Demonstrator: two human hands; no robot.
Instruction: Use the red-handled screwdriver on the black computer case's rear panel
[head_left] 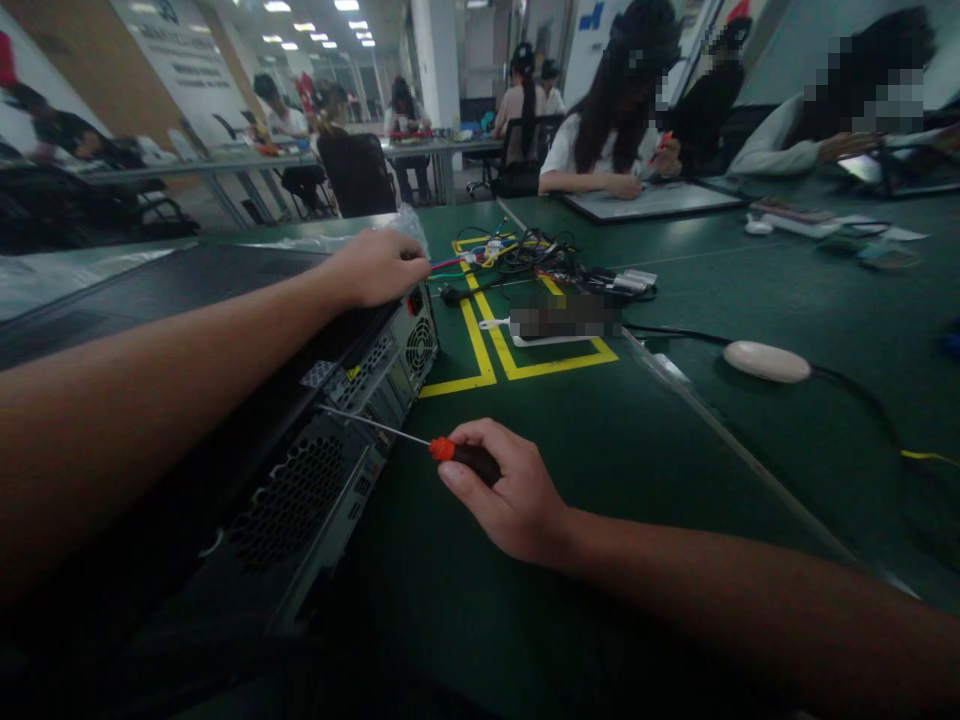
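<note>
Crinkled clear plastic (45,288) lies at the far left, behind a dark computer case (289,500) that rests on the green table (450,580). The case's back, with its honeycomb of holes and a round fan grille (420,345), is turned toward the right. The left forearm crosses over the top of the case, and the left hand (379,268) lies on its far end, fingers bent — whether they pinch anything, such as the coloured wires (448,264) just beside them, I cannot tell.

A screwdriver (442,449) reaches leftward to the back of the case, its tip near the upper edge (too small to tell if it sits in a screw). The right hand (514,490) is closed around its black and red handle, thumb along the near side. Beyond are yellow tape lines (489,365) and a tangle of black cables (536,255). Farther right, a white oval piece (766,361) sits on a black cord — and across the table a person (596,150) leans over a flat panel (652,202).
</note>
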